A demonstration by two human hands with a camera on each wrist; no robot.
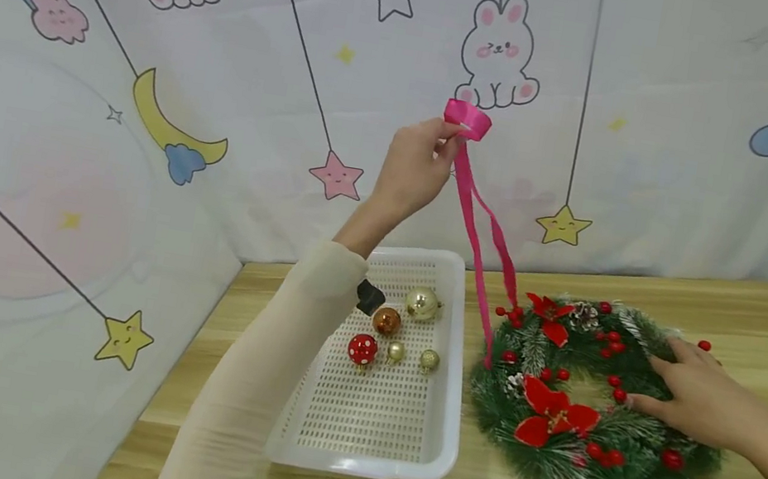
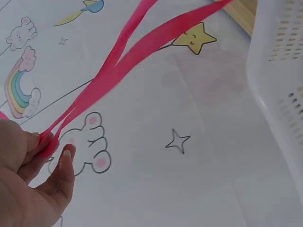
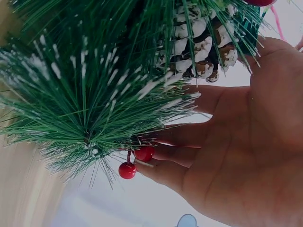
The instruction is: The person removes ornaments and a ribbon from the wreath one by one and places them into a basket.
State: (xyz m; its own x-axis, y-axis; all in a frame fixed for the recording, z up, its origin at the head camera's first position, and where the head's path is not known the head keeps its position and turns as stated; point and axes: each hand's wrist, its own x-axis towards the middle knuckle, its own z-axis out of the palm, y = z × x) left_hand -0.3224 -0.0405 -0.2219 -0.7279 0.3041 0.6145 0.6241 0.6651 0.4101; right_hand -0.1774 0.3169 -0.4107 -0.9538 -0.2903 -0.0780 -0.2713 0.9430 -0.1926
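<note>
My left hand (image 1: 417, 163) is raised well above the table and pinches a bright pink ribbon (image 1: 470, 194). A loop of ribbon stands over the fingertips. Two strands run down from them to the left side of a green Christmas wreath (image 1: 648, 474) lying flat. In the left wrist view, thumb and fingers (image 2: 66, 163) squeeze the strands together. My right hand (image 1: 701, 399) rests on the wreath's right side, fingers fairly straight and spread. The right wrist view shows its fingertips partly hidden behind frosted needles, near a pine cone (image 3: 203, 47) and red berries (image 3: 127, 170).
Left of the wreath stands a white perforated basket (image 1: 449, 417). It holds several baubles, among them a red dotted one (image 1: 362, 349) and a pale gold one (image 1: 422, 304). Behind the wooden table (image 1: 755, 323) hangs a printed cloth (image 1: 420, 61) with rabbits and stars.
</note>
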